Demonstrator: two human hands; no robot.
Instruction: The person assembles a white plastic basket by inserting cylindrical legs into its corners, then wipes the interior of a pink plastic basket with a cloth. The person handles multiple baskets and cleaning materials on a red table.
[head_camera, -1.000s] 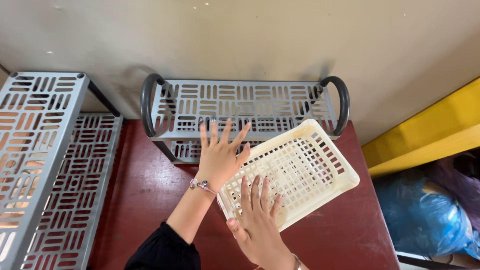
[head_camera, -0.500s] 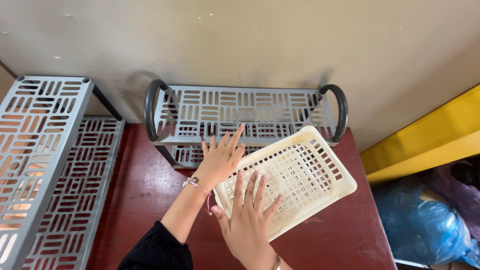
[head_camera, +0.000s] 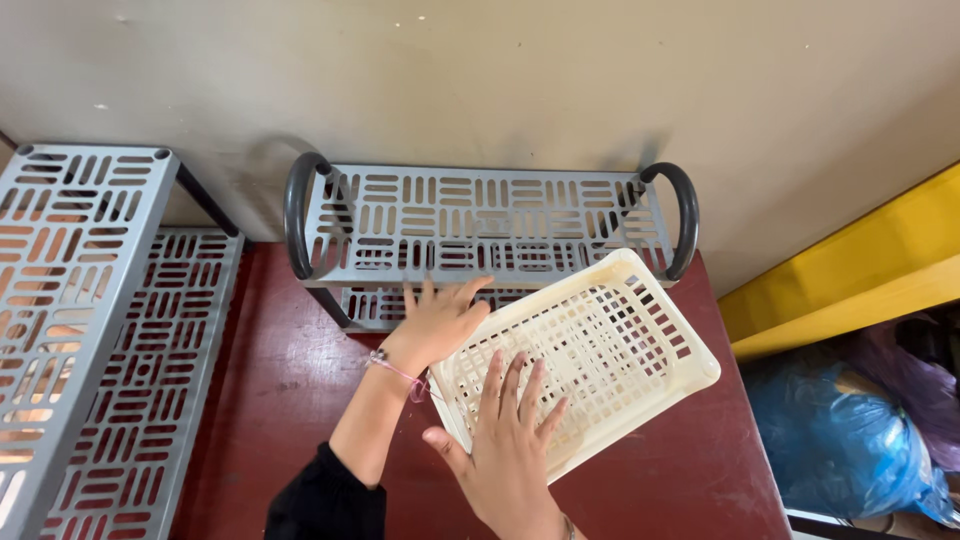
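On the dark red tabletop (head_camera: 270, 400) before me I count one cream plastic basket (head_camera: 600, 345), two grey plastic racks, and my own two hands. That basket is rectangular, its bottom and low walls pierced with rows of small slots, its rim smooth and rounded; it sits tilted and turned at an angle, its far corner just in front of the smaller rack (head_camera: 490, 225). This rack stands against the pale wall (head_camera: 500, 70), with a flat top shelf cut in a woven pattern of short bars, a lower shelf of the same pattern underneath, and a dark curved handle at each end, two in all. The larger rack (head_camera: 80, 300) stands to my left, also two slotted tiers, joined by dark posts. To the right I see one yellow ledge (head_camera: 850, 270) and a blue plastic bag (head_camera: 840, 440), crinkled and shiny. My left hand (head_camera: 435, 320), a thin pink bracelet (head_camera: 395, 370) at the wrist and a black sleeve (head_camera: 325, 500) behind it, lies with fingers loosely apart at the basket's near left corner, touching its rim. My right hand (head_camera: 505, 445) is spread wide, palm down, fingers pressed flat on the basket's slotted surface, gripping nothing.
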